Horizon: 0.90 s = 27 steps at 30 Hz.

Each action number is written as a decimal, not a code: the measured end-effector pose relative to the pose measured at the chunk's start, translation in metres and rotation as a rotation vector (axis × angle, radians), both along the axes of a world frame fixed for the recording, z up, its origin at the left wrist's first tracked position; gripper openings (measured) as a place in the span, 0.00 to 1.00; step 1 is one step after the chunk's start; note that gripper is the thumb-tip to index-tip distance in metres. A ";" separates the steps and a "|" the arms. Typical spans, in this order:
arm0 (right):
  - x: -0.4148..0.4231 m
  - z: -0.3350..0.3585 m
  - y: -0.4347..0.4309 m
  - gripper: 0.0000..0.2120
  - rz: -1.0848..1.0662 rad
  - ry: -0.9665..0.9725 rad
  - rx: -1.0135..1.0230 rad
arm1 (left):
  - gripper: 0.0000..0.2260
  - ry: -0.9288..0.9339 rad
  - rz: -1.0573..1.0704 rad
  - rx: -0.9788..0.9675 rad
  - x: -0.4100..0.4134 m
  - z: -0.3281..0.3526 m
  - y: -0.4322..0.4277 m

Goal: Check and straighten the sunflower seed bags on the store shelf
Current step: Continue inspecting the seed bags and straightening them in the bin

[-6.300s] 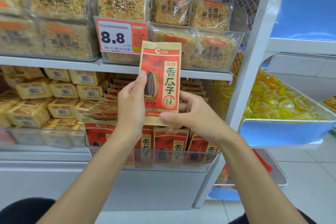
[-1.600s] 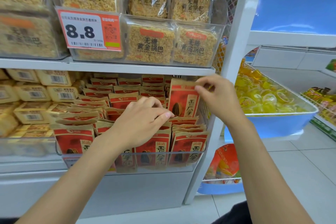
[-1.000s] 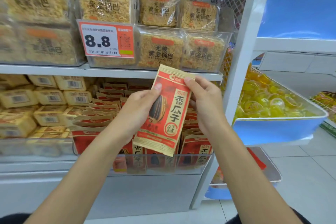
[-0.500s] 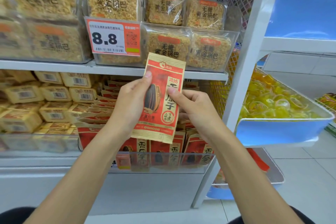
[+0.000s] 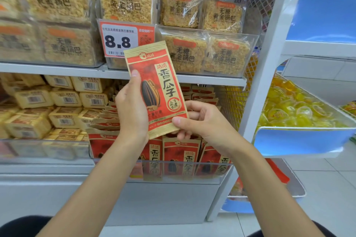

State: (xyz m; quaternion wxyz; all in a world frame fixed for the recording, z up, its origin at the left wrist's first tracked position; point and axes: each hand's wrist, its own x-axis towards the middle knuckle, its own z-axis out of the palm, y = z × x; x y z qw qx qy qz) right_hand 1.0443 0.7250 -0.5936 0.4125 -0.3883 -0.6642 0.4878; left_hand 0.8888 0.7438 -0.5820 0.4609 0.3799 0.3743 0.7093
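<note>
I hold one red and tan sunflower seed bag upright in front of the shelf, its printed face toward me and its top leaning slightly left. My left hand grips its left edge, thumb on the front. My right hand pinches its lower right corner. Below and behind it, several more sunflower seed bags stand in rows behind a clear shelf lip; some at the left lie tilted and overlapping.
The shelf above carries clear packs of rice crackers and a red 8.8 price tag. Yellow boxed snacks fill the left of the lower shelf. A white upright and a blue bin of yellow jellies stand at the right.
A bag was pulled from the right rows and lifted in front of me. Over the last second it turned from leaning right to leaning slightly left, and my right hand slid from its top to its lower corner.
</note>
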 end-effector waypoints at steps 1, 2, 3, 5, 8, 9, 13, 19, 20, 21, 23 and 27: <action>0.000 0.000 0.001 0.07 -0.001 -0.003 0.006 | 0.18 0.003 0.015 0.005 0.000 -0.001 0.000; 0.000 0.000 0.001 0.08 -0.003 -0.010 0.011 | 0.17 0.010 0.030 0.010 0.001 -0.002 -0.001; 0.000 0.000 0.001 0.09 -0.010 -0.019 0.026 | 0.15 0.037 0.060 0.026 0.001 -0.004 0.000; -0.001 -0.001 0.000 0.15 -0.054 -0.025 0.106 | 0.12 0.161 0.149 0.085 -0.001 -0.006 0.003; -0.003 0.002 -0.003 0.22 -0.103 0.014 0.257 | 0.22 0.265 0.198 0.188 -0.008 -0.003 0.006; -0.003 0.003 -0.003 0.23 -0.092 0.021 0.282 | 0.21 0.268 0.164 0.212 -0.008 -0.001 0.005; 0.000 0.006 -0.005 0.27 -0.056 -0.056 0.272 | 0.24 0.224 -0.125 0.219 0.002 0.005 -0.006; 0.000 0.009 -0.007 0.32 -0.065 0.029 0.187 | 0.14 0.165 -0.152 0.156 0.004 0.005 -0.009; 0.000 0.008 -0.006 0.33 -0.105 0.052 0.167 | 0.12 0.140 -0.193 0.143 0.005 0.006 -0.010; 0.001 0.006 -0.005 0.33 -0.135 0.060 0.147 | 0.11 0.136 -0.226 0.138 0.007 0.006 -0.011; 0.001 0.003 -0.004 0.32 -0.166 0.052 0.127 | 0.09 0.165 -0.254 0.149 0.009 0.006 -0.012; 0.005 0.003 -0.002 0.29 -0.176 0.027 0.128 | 0.11 0.176 -0.282 0.156 0.010 0.001 -0.011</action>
